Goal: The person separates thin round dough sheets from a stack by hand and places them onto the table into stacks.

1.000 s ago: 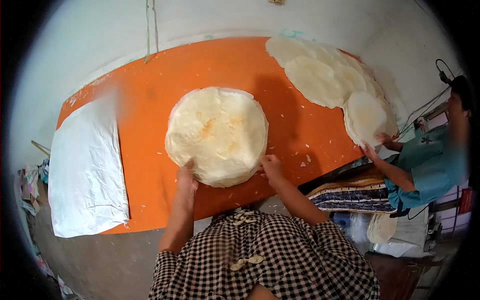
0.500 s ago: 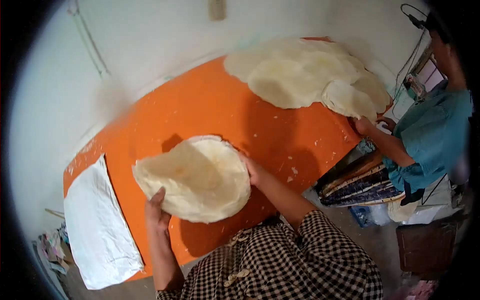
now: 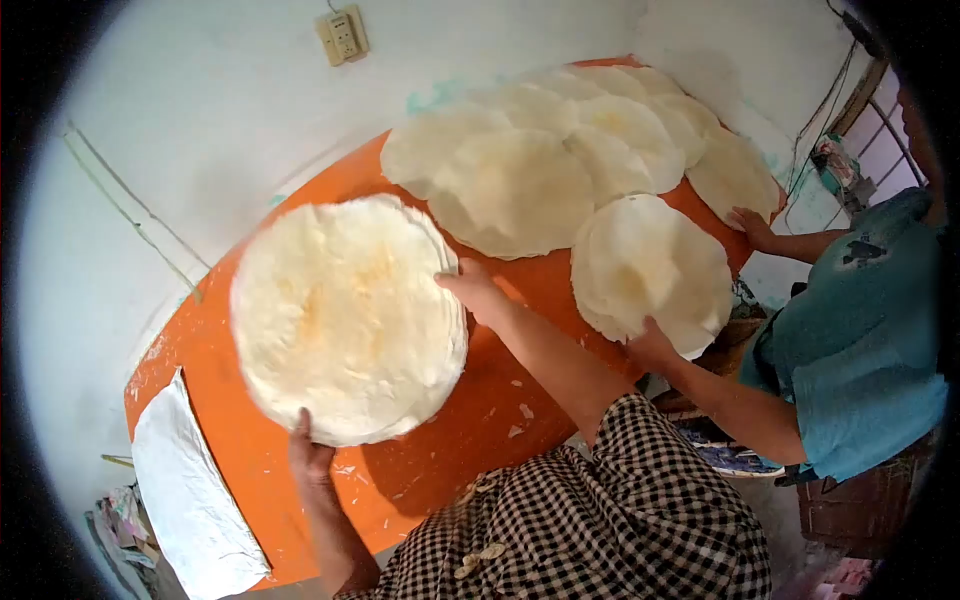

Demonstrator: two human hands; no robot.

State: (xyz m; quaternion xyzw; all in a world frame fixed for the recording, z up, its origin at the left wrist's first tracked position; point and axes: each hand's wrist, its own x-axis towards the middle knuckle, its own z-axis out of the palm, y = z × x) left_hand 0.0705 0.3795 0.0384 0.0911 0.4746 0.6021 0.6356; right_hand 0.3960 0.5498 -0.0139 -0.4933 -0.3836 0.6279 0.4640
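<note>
A thick stack of round, pale flatbreads with light brown patches is held flat over the orange table. My left hand grips its near left edge, thumb on top. On the right edge, my right hand clasps the layers, its thumb also on top and the other fingers partly hidden. The layered edges show along the right side of the stack.
At right, a co-worker in a teal top holds a smaller flatbread stack. Overlapping flatbreads cover the table's far end. A folded white cloth lies at the left. A wall socket is above.
The stack in my hands was folded over and is now opened flat, further up the table. The co-worker's stack has moved nearer, and one of their hands now reaches to the far flatbreads.
</note>
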